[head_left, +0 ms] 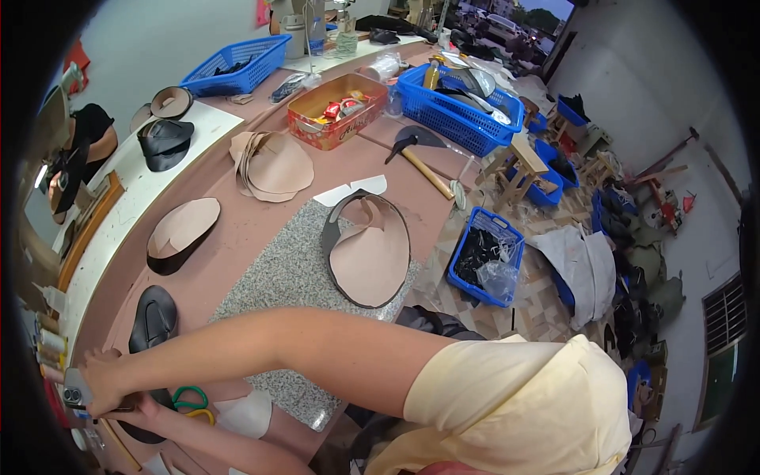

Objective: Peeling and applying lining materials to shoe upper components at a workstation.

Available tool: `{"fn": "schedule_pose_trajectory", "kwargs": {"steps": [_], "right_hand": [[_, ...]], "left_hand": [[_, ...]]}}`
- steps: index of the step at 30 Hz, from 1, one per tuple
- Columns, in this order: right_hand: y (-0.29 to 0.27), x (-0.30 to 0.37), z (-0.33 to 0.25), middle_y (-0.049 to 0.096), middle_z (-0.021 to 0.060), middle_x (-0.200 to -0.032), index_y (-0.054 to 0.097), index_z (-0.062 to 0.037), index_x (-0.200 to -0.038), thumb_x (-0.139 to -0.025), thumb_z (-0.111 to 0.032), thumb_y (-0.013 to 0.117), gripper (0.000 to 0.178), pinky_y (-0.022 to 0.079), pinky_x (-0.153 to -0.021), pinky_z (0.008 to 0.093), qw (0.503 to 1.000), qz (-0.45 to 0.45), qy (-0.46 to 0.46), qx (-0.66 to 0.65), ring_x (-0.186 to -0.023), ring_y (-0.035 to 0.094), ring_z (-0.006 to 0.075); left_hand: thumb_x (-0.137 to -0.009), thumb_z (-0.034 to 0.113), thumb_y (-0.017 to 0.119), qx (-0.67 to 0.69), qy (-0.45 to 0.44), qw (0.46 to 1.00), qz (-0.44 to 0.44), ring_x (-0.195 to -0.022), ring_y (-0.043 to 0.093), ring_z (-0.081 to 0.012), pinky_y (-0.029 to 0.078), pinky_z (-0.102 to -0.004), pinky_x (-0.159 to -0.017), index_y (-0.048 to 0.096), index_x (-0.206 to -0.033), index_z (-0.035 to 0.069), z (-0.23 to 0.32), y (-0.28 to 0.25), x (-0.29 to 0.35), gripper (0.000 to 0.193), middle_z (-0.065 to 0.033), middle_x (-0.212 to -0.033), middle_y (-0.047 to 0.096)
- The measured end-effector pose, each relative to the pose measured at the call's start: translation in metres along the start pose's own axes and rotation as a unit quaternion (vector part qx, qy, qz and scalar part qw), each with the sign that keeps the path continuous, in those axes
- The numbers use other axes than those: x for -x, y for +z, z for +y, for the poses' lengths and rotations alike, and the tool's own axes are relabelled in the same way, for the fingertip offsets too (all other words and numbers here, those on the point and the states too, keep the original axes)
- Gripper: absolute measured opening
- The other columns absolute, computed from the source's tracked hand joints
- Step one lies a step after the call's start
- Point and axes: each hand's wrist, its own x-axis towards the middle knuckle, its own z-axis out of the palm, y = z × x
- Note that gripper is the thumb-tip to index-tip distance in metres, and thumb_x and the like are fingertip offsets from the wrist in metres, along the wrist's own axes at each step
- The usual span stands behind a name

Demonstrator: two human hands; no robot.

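At the left edge of the bench, my right hand (107,381) is closed on a grey smartphone (73,395) with round lenses. My right arm reaches across the bench to it. Just below, my left hand (146,413) is closed against the phone's lower side, its fingers partly hidden. A black shoe piece (153,313) lies just beyond my hands. Scissors (190,404) with green and yellow handles rest by my left wrist. Farther off, a rounded shoe upper (370,265) with a beige lining and black edge sits on a speckled grey stone slab (273,273).
Several beige leather pieces (277,166) and a black-sided upper (182,229) lie on the bench. Beyond are a hammer (426,172), a red tin (336,111) and a blue basket (459,111). Another blue basket (484,257) stands right. A person in black (95,134) is at far left.
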Motion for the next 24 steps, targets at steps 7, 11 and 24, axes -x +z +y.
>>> {"fn": "schedule_pose_trajectory", "kwargs": {"steps": [7, 11, 24], "right_hand": [[0.011, -0.021, 0.013, 0.059, 0.0261, -0.117, 0.068, 0.0045, -0.105, -0.060, -0.047, 0.075, 0.069, 0.052, -0.091, 0.0451, 0.992, 0.031, 0.094, 0.078, -0.113, 0.058, 0.0373], [0.011, -0.022, 0.021, 0.060, 0.0247, -0.111, 0.066, 0.0072, -0.104, -0.064, -0.049, 0.075, 0.070, 0.055, -0.087, 0.0429, 0.991, -0.017, 0.081, 0.102, -0.108, 0.061, 0.0344], [0.068, -0.038, 0.053, 0.072, 0.0151, -0.091, 0.074, -0.0179, -0.108, -0.065, -0.056, 0.075, 0.057, 0.055, -0.075, 0.0442, 0.969, 0.024, 0.051, 0.241, -0.087, 0.070, 0.0314]], "left_hand": [[-0.092, 0.050, 0.058, 0.031, -0.092, 0.995, -0.038, -0.119, 0.056, -0.0236, 0.048, -0.0428, -0.093, 0.058, -0.124, 0.007, -0.019, -0.001, -0.022, 0.054, -0.0117, -0.132, 0.057], [-0.092, 0.048, 0.058, 0.048, -0.133, 0.988, -0.056, -0.117, 0.057, -0.0249, 0.048, -0.0437, -0.094, 0.059, -0.124, 0.006, -0.026, 0.009, -0.007, 0.052, -0.0123, -0.131, 0.059], [-0.092, 0.044, 0.059, 0.024, -0.100, 0.988, -0.117, -0.116, 0.057, -0.0296, 0.046, -0.0486, -0.097, 0.058, -0.129, 0.008, 0.048, -0.134, -0.061, 0.052, -0.0139, -0.132, 0.059]]}}
